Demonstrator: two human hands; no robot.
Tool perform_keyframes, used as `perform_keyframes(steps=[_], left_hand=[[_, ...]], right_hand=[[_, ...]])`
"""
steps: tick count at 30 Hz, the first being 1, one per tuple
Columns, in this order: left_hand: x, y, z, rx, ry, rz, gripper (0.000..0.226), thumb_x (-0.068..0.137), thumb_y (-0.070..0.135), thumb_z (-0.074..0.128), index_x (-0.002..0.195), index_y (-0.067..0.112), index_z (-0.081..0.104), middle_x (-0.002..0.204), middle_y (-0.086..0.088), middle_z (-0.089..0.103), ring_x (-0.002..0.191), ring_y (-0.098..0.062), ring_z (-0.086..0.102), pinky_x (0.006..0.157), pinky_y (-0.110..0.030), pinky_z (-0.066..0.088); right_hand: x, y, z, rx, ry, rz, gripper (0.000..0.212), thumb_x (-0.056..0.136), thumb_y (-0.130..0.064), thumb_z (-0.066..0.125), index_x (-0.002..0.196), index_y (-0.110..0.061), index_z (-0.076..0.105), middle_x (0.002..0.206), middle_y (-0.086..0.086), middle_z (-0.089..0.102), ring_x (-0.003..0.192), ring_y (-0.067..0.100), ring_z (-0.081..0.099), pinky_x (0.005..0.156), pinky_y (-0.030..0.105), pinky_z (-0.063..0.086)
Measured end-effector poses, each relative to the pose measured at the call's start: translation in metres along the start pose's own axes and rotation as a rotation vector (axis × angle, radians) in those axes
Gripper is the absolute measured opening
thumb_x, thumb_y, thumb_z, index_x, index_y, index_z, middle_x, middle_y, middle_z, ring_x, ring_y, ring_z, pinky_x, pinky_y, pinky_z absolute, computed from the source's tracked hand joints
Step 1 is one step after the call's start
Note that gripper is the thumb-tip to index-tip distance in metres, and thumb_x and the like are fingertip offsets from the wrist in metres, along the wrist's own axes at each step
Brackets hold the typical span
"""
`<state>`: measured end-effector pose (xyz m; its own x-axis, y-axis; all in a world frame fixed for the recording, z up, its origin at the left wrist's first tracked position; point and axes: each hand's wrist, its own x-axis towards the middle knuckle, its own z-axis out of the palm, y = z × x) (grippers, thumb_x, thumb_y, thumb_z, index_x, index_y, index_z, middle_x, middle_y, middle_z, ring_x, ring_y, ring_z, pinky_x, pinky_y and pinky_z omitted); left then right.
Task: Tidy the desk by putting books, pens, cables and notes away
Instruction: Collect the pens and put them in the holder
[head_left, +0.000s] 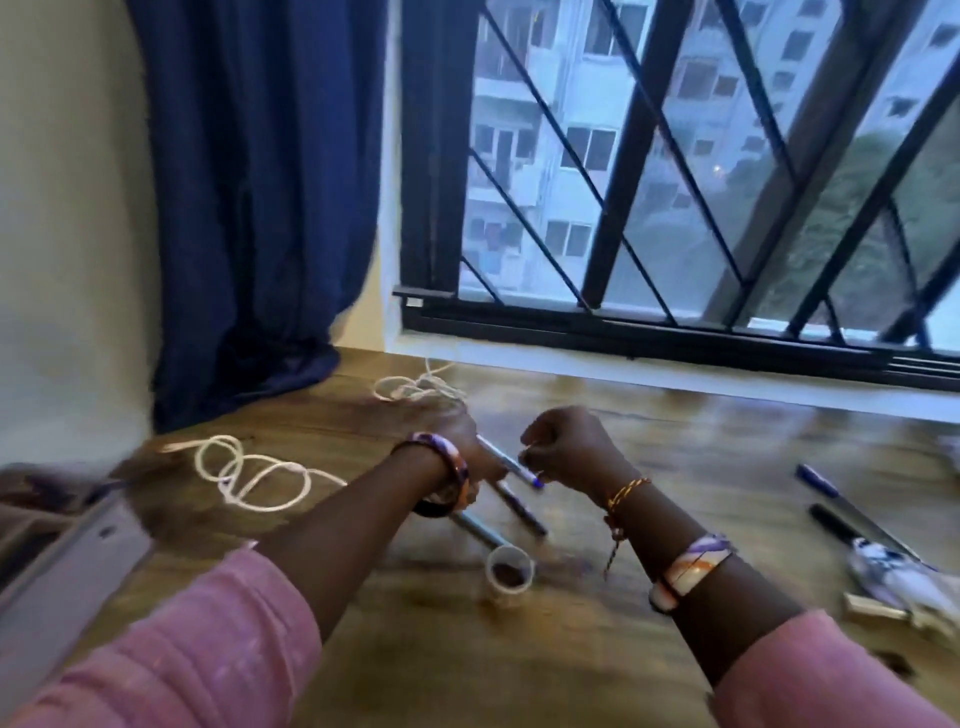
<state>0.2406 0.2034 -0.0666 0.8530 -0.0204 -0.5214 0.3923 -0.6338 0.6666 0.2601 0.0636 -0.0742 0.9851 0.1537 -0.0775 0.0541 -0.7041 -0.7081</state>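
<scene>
Right hand (569, 452): fingers curled into a loose fist above the desk, thumb and forefinger pinched near the blue tip of a pen; blur hides whether they grip it.
Left hand (457, 441): fingers curled downward round the upper end of the same pen, knuckles toward the window.
Held pen (511, 464): grey barrel slanting from the left hand down-right to a blue tip just under the right hand.
Loose pens beneath the wrists: one dark pen (519, 509) and one grey pen (475, 530) lying on the desk, slanting down-right, near each other.
Small cup (510, 571): clear, upright, with dark contents, just beside the lower end of the grey pen.
Near cable (254, 475): white, in loose loops on the desk left of the left forearm.
Far cable (415, 387): white, coiled near the window, just beyond the left hand.
Right-side pens: a blue-capped pen (818, 480) and a black-capped pen (831, 519), well apart from the hands.
Desk (675, 441): wood-grain top running under a barred window (675, 182); blue curtain (260, 182) at its left.
Wrists: patterned bangles on both, thread bracelet on the right, pink sleeves.
</scene>
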Motion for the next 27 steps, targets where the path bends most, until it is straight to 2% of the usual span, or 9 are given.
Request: perform_keyframes(steps=[2, 4, 5, 9, 13, 17, 20, 24, 27], left_hand=[[0.030, 0.005, 0.019, 0.115, 0.113, -0.025, 0.027, 0.090, 0.031, 0.055, 0.077, 0.006, 0.057, 0.077, -0.010, 0.060, 0.064, -0.018, 0.062, 0.057, -0.023, 0.047], [0.045, 0.007, 0.031, 0.241, 0.291, -0.010, 0.042, 0.086, 0.037, 0.056, 0.106, 0.000, 0.061, 0.109, -0.014, 0.065, 0.098, -0.026, 0.063, 0.077, -0.028, 0.048], [0.049, 0.007, 0.036, 0.242, 0.338, -0.035, 0.047, 0.085, 0.037, 0.057, 0.112, 0.000, 0.059, 0.115, -0.016, 0.064, 0.104, -0.027, 0.061, 0.081, -0.029, 0.047], [0.050, 0.010, 0.043, 0.251, 0.403, -0.067, 0.030, 0.088, 0.024, 0.052, 0.105, 0.000, 0.062, 0.113, -0.019, 0.063, 0.104, -0.030, 0.061, 0.085, -0.032, 0.046], [0.038, 0.010, 0.031, 0.071, 0.440, -0.071, 0.024, 0.081, 0.018, 0.057, 0.097, 0.002, 0.065, 0.103, -0.018, 0.067, 0.098, -0.030, 0.064, 0.077, -0.028, 0.049], [0.001, 0.004, -0.012, -0.368, 0.438, 0.019, 0.013, 0.082, 0.006, 0.051, 0.073, 0.003, 0.060, 0.067, -0.018, 0.064, 0.049, -0.025, 0.063, 0.050, -0.031, 0.054], [-0.049, -0.007, -0.065, -0.360, 0.598, 0.100, 0.017, 0.080, -0.001, 0.057, 0.064, 0.005, 0.054, 0.062, -0.018, 0.063, 0.041, -0.018, 0.059, 0.040, -0.024, 0.050], [-0.132, -0.044, -0.143, -0.206, 0.907, 0.171, 0.014, 0.077, 0.001, 0.068, 0.070, 0.007, 0.057, 0.065, -0.015, 0.067, 0.050, -0.021, 0.064, 0.052, -0.034, 0.057], [-0.181, -0.081, -0.184, -0.178, 1.042, 0.170, 0.022, 0.075, -0.005, 0.068, 0.065, 0.010, 0.056, 0.076, -0.026, 0.068, 0.069, -0.035, 0.069, 0.071, -0.048, 0.058]], right_hand=[[0.013, 0.028, 0.002, -0.115, 0.013, -0.053, 0.019, 0.077, -0.005, 0.069, 0.095, -0.002, 0.068, 0.094, 0.014, 0.068, 0.083, 0.020, 0.062, 0.073, 0.027, 0.048], [0.022, 0.042, 0.011, -0.189, 0.027, -0.140, 0.022, 0.078, -0.009, 0.066, 0.099, -0.005, 0.068, 0.101, 0.013, 0.068, 0.096, 0.024, 0.061, 0.074, 0.024, 0.043], [0.026, 0.047, 0.016, -0.219, 0.028, -0.173, 0.023, 0.079, -0.011, 0.064, 0.102, -0.007, 0.068, 0.105, 0.012, 0.067, 0.101, 0.026, 0.060, 0.076, 0.025, 0.043], [0.036, 0.047, 0.037, -0.397, 0.055, -0.256, 0.028, 0.085, -0.013, 0.051, 0.109, -0.012, 0.064, 0.111, 0.012, 0.062, 0.108, 0.031, 0.056, 0.081, 0.034, 0.046], [0.040, 0.041, 0.043, -0.393, -0.023, -0.253, 0.028, 0.085, -0.009, 0.049, 0.110, -0.006, 0.061, 0.114, 0.017, 0.061, 0.108, 0.033, 0.055, 0.083, 0.035, 0.045], [0.036, 0.001, 0.033, 0.055, -0.091, -0.166, 0.020, 0.088, -0.006, 0.048, 0.104, -0.008, 0.060, 0.100, 0.017, 0.064, 0.083, 0.025, 0.058, 0.073, 0.036, 0.047], [0.026, -0.046, 0.026, 0.257, -0.103, -0.219, 0.016, 0.085, -0.003, 0.052, 0.077, -0.014, 0.060, 0.076, 0.008, 0.061, 0.072, 0.019, 0.056, 0.065, 0.033, 0.046], [0.010, -0.119, 0.045, 0.398, -0.146, -0.302, 0.026, 0.076, 0.001, 0.058, 0.056, -0.015, 0.056, 0.050, -0.003, 0.058, 0.057, 0.017, 0.055, 0.057, 0.029, 0.043], [-0.011, -0.176, 0.077, 0.538, -0.327, -0.339, 0.028, 0.084, 0.003, 0.053, 0.060, -0.011, 0.055, 0.053, 0.005, 0.057, 0.043, 0.007, 0.055, 0.042, 0.019, 0.047]])
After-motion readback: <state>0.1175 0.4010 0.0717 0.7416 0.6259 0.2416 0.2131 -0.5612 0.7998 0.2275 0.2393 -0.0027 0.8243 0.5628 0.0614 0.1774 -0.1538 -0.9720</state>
